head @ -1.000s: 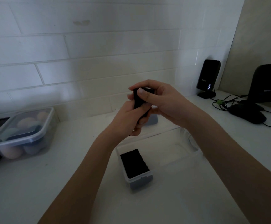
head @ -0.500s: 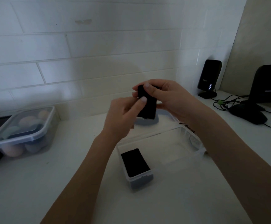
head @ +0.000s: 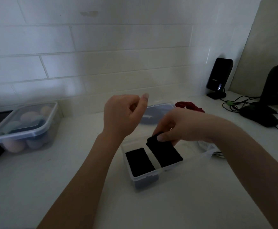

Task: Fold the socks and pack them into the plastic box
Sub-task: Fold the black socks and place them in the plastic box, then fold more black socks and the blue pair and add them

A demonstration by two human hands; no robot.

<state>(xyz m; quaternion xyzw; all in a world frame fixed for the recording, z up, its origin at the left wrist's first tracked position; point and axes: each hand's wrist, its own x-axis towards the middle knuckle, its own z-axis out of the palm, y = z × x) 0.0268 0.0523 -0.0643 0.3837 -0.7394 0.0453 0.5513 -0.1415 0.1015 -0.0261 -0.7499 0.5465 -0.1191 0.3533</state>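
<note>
Both hands are working above the box (head: 206, 154). Right hand (head: 183, 125) is pinching the far end of a folded black sock (head: 165, 153) between thumb and fingers, with the sock slanting down inside the clear box, its near end low against the front wall. Left hand (head: 122, 113) is hanging in the air over the box's far left corner, loosely curled with the thumb raised, gripping nothing. Another folded black sock (head: 139, 161) is lying in the box's left end, just beside the held one and apart from it by a thin pale gap. Behind the box a lid (head: 158, 113) is resting on the counter (head: 68, 179), and something red (head: 189, 105) is showing past the right wrist. Far left, a closed tub (head: 25, 124) is sitting, filled with rounded pastel things. Two dark speakers (head: 219, 76) and cables are standing at the right.
</note>
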